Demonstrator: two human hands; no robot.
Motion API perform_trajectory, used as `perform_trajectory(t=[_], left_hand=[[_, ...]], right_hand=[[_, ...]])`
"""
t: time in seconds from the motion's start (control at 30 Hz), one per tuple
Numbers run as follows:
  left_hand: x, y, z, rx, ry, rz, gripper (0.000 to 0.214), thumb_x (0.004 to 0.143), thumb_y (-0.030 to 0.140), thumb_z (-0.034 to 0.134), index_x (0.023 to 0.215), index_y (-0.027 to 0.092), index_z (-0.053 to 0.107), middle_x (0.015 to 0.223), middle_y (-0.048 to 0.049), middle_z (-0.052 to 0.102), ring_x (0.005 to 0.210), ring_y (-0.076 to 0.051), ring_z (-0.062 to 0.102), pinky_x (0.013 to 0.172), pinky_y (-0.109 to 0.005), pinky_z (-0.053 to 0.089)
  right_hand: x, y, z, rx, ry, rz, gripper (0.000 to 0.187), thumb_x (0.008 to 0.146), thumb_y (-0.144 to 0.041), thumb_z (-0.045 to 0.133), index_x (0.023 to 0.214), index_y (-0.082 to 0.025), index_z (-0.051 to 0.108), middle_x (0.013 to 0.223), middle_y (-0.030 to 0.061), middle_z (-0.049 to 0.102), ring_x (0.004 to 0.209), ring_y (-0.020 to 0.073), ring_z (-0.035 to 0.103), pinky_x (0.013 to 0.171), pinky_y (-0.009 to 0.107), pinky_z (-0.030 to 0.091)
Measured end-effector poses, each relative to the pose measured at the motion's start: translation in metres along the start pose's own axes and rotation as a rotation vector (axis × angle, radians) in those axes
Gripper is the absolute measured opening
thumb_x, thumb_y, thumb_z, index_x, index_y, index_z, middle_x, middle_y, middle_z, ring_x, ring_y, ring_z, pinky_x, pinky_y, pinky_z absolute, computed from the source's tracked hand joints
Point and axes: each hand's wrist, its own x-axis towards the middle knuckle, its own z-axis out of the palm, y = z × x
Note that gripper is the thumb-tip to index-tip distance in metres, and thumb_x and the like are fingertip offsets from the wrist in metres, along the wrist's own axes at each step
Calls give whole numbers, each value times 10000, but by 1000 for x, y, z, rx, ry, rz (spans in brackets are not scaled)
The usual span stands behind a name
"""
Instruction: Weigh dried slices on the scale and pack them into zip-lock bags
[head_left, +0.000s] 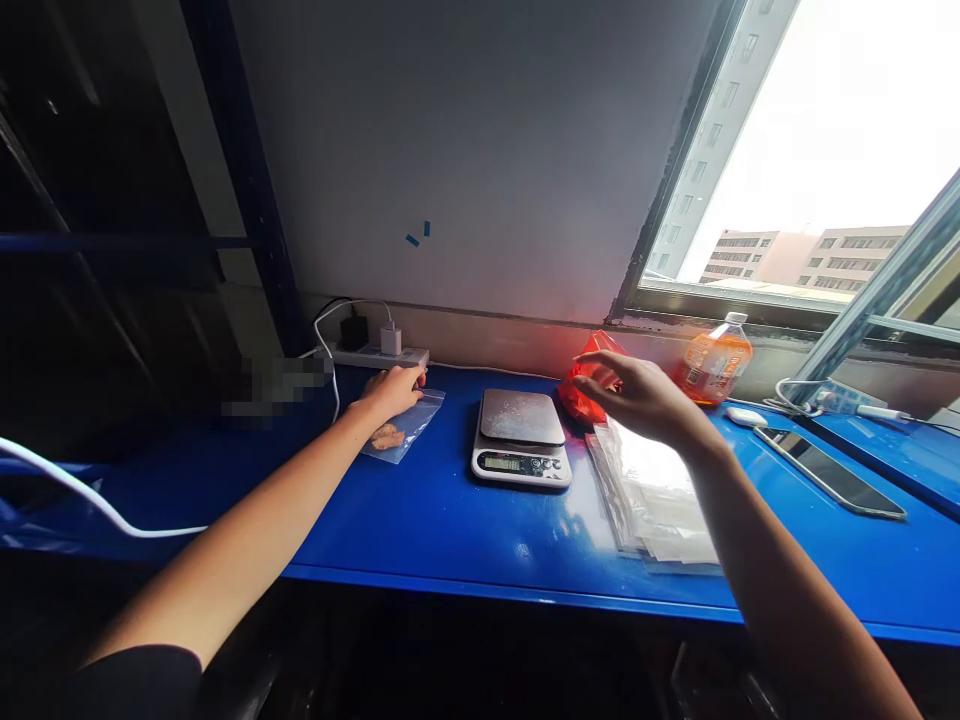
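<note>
My left hand [394, 389] rests on a small clear zip bag [405, 425] holding a brownish piece, lying flat on the blue table [420, 520] left of the scale; the fingers press down on the bag's top edge. My right hand [637, 395] hovers in the air to the right of the digital kitchen scale [521, 437], fingers loosely spread and empty, just in front of a red plastic bag [589, 385]. Below that hand lies a stack of clear zip bags [652, 495]. The scale's steel plate carries nothing.
A power strip [379, 354] with a white charger and cables sits by the wall. An orange drink bottle [712, 365], a white mouse-like object [746, 416] and a dark phone [829, 470] lie at the right near the window. A white cable [90, 505] crosses the left.
</note>
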Motion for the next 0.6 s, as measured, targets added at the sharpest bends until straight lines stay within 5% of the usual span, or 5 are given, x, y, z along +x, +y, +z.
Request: perform_trajectory(t=[0.2, 0.6], left_hand=[[-18, 9, -1, -12, -56, 157, 142, 819, 274, 540, 930, 262, 629, 962, -32, 700, 859, -224, 652, 692, -287, 451], [-43, 38, -26, -28, -234, 443, 139, 819, 231, 544, 879, 235, 669, 993, -33, 583, 850, -175, 582, 728, -267, 440]], right_hand=[[-4, -63, 61, 17, -173, -233, 310, 887, -386, 559, 1123, -211, 657, 975, 73, 704, 910, 223, 642, 760, 317, 461], [-9, -65, 86, 460, -144, -235, 182, 874, -252, 552, 1025, -179, 621, 781, 27, 675, 680, 134, 580, 642, 254, 411]])
